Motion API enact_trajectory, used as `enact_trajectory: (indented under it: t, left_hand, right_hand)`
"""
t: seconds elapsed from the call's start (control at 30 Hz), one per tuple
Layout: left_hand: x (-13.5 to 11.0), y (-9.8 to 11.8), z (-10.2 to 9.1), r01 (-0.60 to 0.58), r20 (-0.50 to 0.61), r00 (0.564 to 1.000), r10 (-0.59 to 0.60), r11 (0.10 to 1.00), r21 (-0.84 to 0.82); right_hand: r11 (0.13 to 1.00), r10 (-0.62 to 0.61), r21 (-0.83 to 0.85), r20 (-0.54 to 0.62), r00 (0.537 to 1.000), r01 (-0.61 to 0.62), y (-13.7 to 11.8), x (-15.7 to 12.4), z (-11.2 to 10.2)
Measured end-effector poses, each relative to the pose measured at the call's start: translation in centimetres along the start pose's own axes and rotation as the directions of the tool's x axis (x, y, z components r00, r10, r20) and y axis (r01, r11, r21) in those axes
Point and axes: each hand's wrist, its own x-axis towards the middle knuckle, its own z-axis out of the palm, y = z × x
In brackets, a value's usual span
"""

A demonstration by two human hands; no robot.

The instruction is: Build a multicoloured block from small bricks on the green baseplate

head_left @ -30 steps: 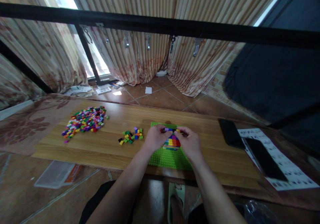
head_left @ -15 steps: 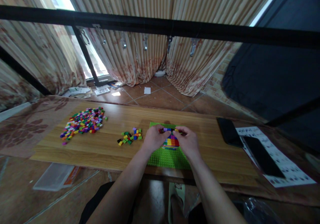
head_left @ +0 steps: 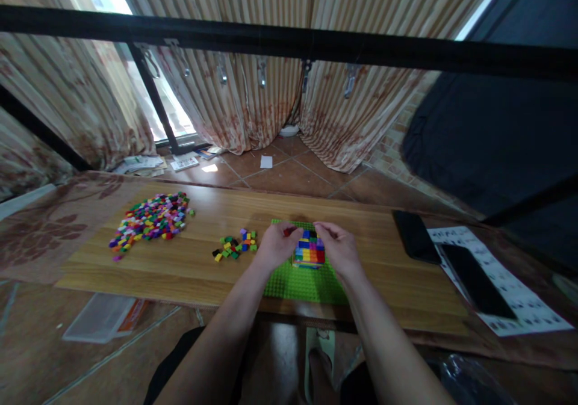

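A small block build (head_left: 309, 254) of rainbow-coloured toy bricks stands on a green studded baseplate (head_left: 298, 287). My left hand (head_left: 276, 245) is closed at the build's left far corner, its thumb along the near side and its fingers curled behind. At the right far corner my right hand (head_left: 338, 245) closes on the build, fingertips at its top edge. The fingers partly cover the back of the build, and exact contact there is hard to see. Left of the baseplate lies a small group of loose bricks (head_left: 235, 247) in yellow, green, blue and black.
A big heap of mixed bricks (head_left: 153, 221) covers the left part of the wooden board (head_left: 203, 284). On the right are a black phone (head_left: 415, 236), a second dark phone (head_left: 478, 281) and a printed sheet (head_left: 533, 302). A clear plastic box (head_left: 99, 318) lies on the floor.
My thumbs have drawn apart, leaving more of the build's top in sight between my hands. The loose bricks have stayed where they were.
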Motion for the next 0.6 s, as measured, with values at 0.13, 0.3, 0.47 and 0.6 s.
enact_trajectory:
  t: [0.13,0.3,0.47,0.6]
  left_hand:
    - [0.06,-0.22,0.22,-0.010,0.004,1.000,0.010,1.000,0.012]
    - [-0.01,-0.21,0.21,-0.009,-0.016,1.000,0.010,0.999,0.038]
    - [-0.18,0.14,0.13,-0.002,-0.015,1.000,0.003,0.999,0.039]
    - [-0.22,0.13,0.25,-0.005,-0.020,1.000,0.006,0.999,0.045]
  right_hand:
    - [0.999,-0.018,-0.042,0.039,0.999,0.019,0.34,0.24,0.18]
    - [0.996,-0.016,-0.088,0.052,0.998,0.021,0.41,0.41,0.11]
    - [0.971,-0.051,-0.231,0.067,0.996,0.065,-0.05,0.52,0.26]
    - [0.961,-0.066,-0.263,0.078,0.995,0.085,-0.05,0.41,0.29]
